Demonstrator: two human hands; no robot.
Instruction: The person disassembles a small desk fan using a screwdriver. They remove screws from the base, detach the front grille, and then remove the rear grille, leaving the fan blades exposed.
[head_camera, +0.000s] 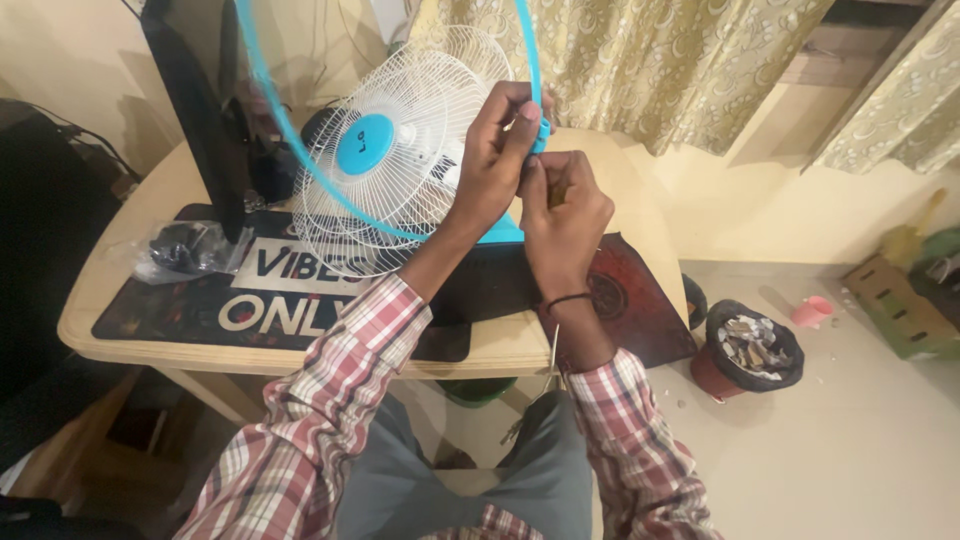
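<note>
Blue plastic rim ring (262, 80): thin hoop circling white wire fan guard (390, 150), upright on desk (120, 290).

We pinch ring's clasp with left hand (495, 150), steadying it; right hand (562, 215) closes just beside, grip contents unclear.

1 dark printed mat (300, 300) beneath.

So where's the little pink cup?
In the head view the pink cup sits on the floor at the right, just past the black-lined bin and left of the cardboard box.

Glossy white wire fan grille (400, 150), smooth blue plastic rim (290, 130)
</note>
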